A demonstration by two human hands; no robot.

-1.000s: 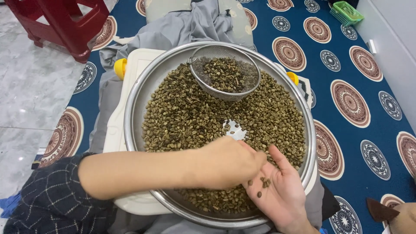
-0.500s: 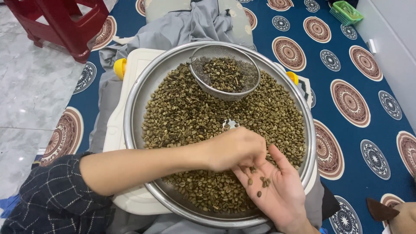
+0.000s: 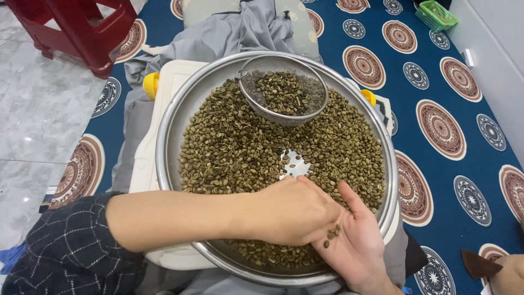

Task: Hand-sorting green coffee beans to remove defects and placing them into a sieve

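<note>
Over steel tray (image 3: 166, 136): left hand (image 3: 292, 210) apparently dropping beans (image 3: 331, 235) into right palm (image 3: 355, 246).

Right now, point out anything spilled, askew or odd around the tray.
No beans have spilled outside the round metal tray. The mesh strainer sits tilted on the beans, and one small bare patch shows among them.

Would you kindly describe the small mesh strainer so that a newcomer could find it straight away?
Start at the large round steel tray of greenish beans in the middle. At its far edge sits the wire mesh strainer, the only basket there, holding its own small heap of beans.
</note>
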